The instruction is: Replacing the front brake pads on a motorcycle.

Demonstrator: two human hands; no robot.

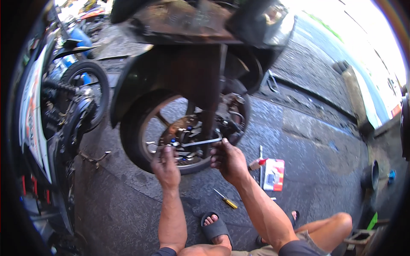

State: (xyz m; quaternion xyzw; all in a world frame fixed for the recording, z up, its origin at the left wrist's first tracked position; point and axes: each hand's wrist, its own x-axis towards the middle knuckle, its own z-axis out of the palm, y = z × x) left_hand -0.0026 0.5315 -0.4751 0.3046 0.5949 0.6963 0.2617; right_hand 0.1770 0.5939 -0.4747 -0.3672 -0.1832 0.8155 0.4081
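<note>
The front wheel [139, 160] of a motorcycle stands in front of me, under a dark fender [136, 77]. A brake disc [164, 136] with several blue bolt heads shows at its hub. My right hand [230, 162] is closed, thumb and fingers pinching one end of a slim silver wrench [200, 143]. This wrench appears bent at that end and lies across the front of the disc, its other end pointing toward my left hand. My left hand [166, 168] is raised at the disc's lower left edge. Blur hides whether its fingers grip anything.
A yellow-handled screwdriver [230, 202] lies on the dark floor between my arms. Right of my right forearm are a red-capped tube [257, 164] and a red-and-white package [274, 175]. Another motorcycle [36, 106] stands at the left. A black bucket [370, 176] is by the right wall.
</note>
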